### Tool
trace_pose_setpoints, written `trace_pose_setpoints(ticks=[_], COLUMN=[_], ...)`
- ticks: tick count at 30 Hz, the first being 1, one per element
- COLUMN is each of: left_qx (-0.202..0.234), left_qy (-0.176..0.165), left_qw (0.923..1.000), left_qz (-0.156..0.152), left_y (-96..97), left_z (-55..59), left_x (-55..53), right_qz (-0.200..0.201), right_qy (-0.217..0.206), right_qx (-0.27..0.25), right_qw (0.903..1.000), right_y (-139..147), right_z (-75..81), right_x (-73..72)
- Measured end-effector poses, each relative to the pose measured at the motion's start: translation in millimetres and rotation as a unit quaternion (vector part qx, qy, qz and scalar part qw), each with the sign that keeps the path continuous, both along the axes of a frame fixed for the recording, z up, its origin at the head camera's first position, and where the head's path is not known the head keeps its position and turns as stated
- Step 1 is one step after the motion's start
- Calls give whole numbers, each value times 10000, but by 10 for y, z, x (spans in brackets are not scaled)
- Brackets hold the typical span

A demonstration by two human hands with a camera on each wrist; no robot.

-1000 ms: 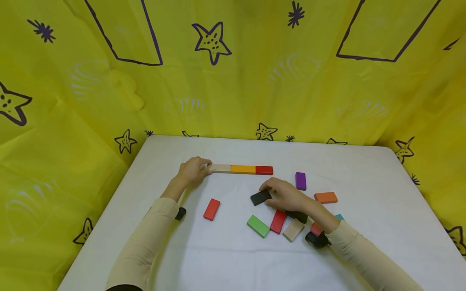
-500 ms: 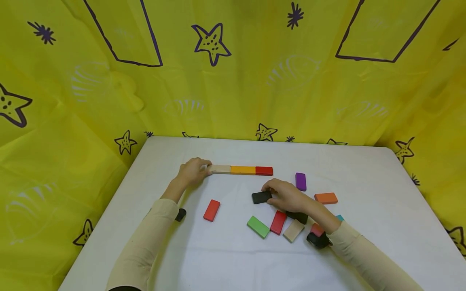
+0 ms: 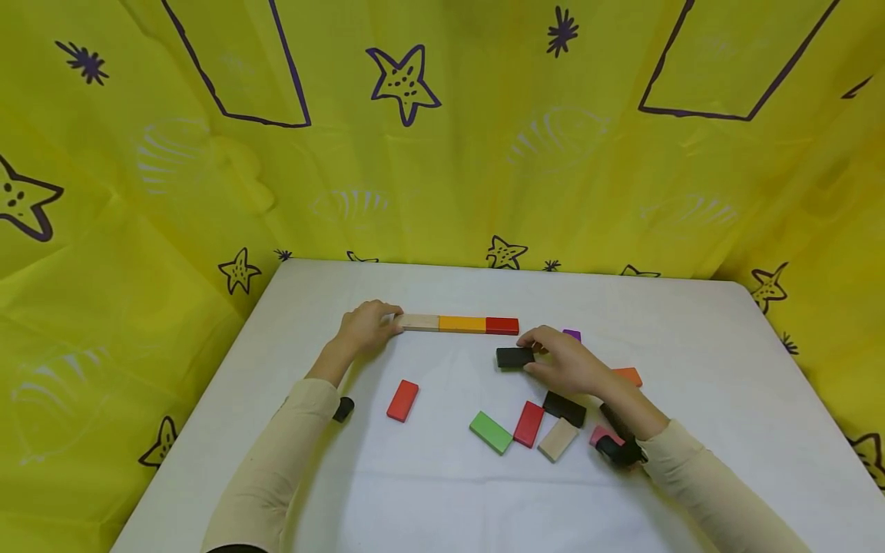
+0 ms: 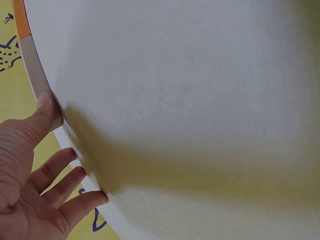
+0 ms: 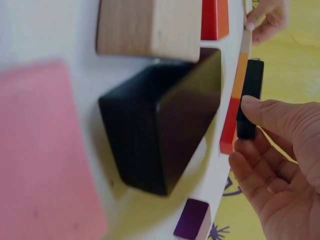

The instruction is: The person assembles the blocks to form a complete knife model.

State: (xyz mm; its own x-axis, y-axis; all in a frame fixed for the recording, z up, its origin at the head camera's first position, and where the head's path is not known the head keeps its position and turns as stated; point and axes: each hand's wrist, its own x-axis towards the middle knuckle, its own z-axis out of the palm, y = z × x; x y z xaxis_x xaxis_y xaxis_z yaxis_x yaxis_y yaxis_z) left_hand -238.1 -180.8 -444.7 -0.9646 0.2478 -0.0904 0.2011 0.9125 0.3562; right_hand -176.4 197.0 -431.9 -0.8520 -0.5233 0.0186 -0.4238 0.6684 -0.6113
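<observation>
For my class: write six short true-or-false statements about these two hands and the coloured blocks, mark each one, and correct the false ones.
1. The left hand touches a pale wooden block at one end of a row. True.
2. The row's blocks stand apart. False: they lie end to end.
3. A yellow-orange block lies between the pale wooden block and a red block. True.
4. The right hand holds a black block. True.
5. That black block already lies in the row. False: it is apart from it.
6. No block lies lower in the head view than the row. False: the green block does.
</observation>
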Motion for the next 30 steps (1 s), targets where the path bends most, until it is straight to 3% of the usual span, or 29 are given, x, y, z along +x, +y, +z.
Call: trace_pose_setpoints(ticks=[7,17,30], left_qx=[-11,-56,-16], left_qy=[-13,-52,-70], left_qw=[10000,10000,10000], left_qz=[-26,-34,-6], left_y=[7,0,4], left_z=[16,5,19], left_x=[8,3,14], right_qz=[-73,-381,-418], right_qy=[378,352,466], right_qx=[-172,-77,110], right_qw=[9991,9986,9980], right_y=[153,311,326], right_z=[-30,-82,-78], right_x=[-50,-215,-461])
